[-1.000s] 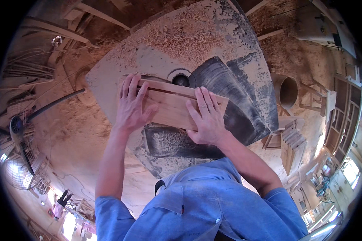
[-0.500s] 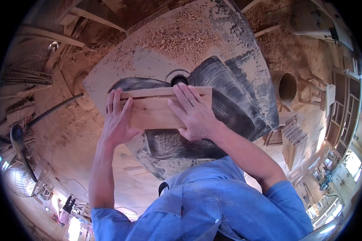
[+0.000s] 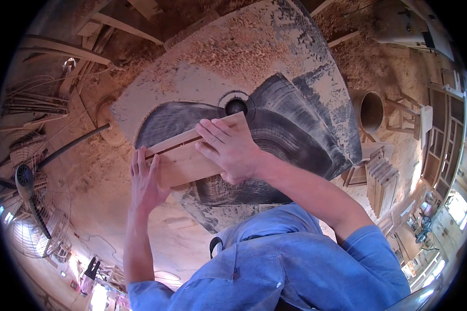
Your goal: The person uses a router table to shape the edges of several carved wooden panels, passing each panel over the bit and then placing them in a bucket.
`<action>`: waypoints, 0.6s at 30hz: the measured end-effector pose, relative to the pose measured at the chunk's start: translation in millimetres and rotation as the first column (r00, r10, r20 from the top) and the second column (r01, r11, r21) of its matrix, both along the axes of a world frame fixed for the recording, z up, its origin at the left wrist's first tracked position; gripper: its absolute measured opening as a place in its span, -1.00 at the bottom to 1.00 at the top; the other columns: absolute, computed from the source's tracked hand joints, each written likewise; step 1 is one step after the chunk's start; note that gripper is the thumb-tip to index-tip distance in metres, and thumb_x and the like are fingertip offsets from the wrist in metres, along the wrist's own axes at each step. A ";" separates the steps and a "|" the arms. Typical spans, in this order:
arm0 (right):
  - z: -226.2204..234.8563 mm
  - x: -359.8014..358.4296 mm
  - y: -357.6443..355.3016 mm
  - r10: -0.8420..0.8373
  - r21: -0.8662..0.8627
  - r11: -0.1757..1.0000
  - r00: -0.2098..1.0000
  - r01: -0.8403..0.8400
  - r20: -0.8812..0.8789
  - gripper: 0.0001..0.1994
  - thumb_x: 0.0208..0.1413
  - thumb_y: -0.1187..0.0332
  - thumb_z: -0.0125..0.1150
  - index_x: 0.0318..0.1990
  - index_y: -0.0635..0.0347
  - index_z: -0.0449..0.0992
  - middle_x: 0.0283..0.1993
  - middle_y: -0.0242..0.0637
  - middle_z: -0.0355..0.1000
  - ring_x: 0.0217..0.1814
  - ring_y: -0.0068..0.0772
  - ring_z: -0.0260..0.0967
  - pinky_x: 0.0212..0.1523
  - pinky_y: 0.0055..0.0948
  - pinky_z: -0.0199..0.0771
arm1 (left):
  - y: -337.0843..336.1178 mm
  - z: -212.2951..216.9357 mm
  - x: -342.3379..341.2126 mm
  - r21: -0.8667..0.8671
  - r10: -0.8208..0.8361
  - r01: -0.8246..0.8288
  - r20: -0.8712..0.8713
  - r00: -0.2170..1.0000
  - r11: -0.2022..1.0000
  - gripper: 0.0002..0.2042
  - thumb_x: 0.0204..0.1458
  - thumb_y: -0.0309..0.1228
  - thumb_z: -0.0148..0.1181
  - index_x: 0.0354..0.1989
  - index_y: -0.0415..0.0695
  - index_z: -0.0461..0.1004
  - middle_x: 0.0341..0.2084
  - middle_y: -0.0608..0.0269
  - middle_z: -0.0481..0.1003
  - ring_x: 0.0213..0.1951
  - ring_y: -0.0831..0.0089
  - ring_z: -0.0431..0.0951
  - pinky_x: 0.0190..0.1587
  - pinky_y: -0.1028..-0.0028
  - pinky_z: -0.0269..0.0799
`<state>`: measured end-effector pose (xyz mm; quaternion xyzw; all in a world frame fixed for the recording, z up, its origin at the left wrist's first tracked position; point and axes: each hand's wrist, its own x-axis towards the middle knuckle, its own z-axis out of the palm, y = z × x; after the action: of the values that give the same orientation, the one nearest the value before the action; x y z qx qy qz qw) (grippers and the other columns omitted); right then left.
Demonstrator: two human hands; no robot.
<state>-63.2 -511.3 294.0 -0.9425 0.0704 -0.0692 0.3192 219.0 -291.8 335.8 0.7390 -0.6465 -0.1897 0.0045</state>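
Note:
A pale wooden board (image 3: 187,163) with a groove along its far edge lies tilted across the machine table (image 3: 161,78), its right end farther from me. My left hand (image 3: 148,176) grips the board's left end, fingertips over the far edge. Near the right end, my right hand (image 3: 228,150) rests on top with its fingers curled over the grooved edge. Just beyond the board's right corner stands the dark round cutter spindle (image 3: 236,106), set in a ring in the table. A small gap seems to separate it from the board.
Wood shavings (image 3: 233,52) cover the table's far part. Dark worn patches (image 3: 296,114) surround the spindle. On the left stands a fan (image 3: 28,181); to the right are a round pipe (image 3: 371,111), stacked boards (image 3: 381,179) and a wooden stool (image 3: 404,119).
The board has turned, its right end swinging away from me and its left end nearer, and it has shifted left. Both hands moved with it. The spindle is now more exposed.

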 end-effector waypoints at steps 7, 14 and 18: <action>15.3 22.4 18.1 0.098 -0.035 0.995 0.995 -0.097 0.018 -0.10 -0.23 0.26 0.59 0.40 0.40 0.49 0.66 0.27 0.16 0.78 0.30 0.00 0.78 0.17 -0.09 | 57.5 -7.3 -2.3 -0.048 0.110 -0.109 0.019 0.994 0.993 0.06 -0.36 -0.28 0.72 0.49 -0.05 0.34 0.58 -0.28 0.08 0.56 -0.40 0.08 0.53 -0.27 0.14; 51.6 -52.6 91.7 -0.153 0.180 0.976 0.971 0.119 0.185 -0.44 -0.06 0.50 0.37 0.21 0.26 0.58 0.35 0.11 0.46 0.47 0.31 0.35 0.50 0.15 0.37 | 144.6 28.7 -74.0 0.387 0.675 -0.557 -0.498 0.544 0.735 0.20 -0.41 -0.23 0.71 0.61 -0.14 0.28 0.45 -0.12 0.31 0.46 -0.08 0.31 0.52 0.04 0.26; 69.0 -53.4 108.8 -0.369 0.370 0.880 0.919 0.298 0.136 -0.49 -0.08 0.54 0.38 0.14 0.19 0.59 0.21 0.08 0.49 0.31 0.31 0.42 0.36 0.11 0.50 | 187.6 19.0 -136.8 0.709 0.596 -0.462 -0.702 -0.391 0.532 0.12 -0.27 -0.11 0.55 0.60 -0.25 0.28 0.34 0.03 0.52 0.34 0.07 0.52 0.52 0.10 0.33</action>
<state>-116.7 -402.5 363.0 -0.8341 0.2106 -0.2055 0.4667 82.2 -104.2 354.8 0.5882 0.0124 -0.6373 0.4977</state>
